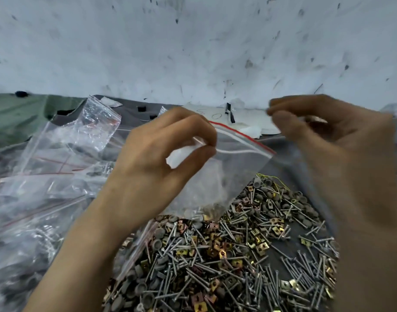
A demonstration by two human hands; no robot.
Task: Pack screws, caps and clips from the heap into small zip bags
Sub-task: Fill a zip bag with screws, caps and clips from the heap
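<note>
Above heap [215,255], left hand [152,158] curled on bag [229,172]

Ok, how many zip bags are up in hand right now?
1. The zip bag hangs over the heap, pinched near its seal by the left hand. The right hand is blurred, so another there could be hidden.

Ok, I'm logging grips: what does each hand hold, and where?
The left hand pinches the small zip bag at its top edge, by the zip strip. The right hand is blurred; its hold cannot be told.
</note>
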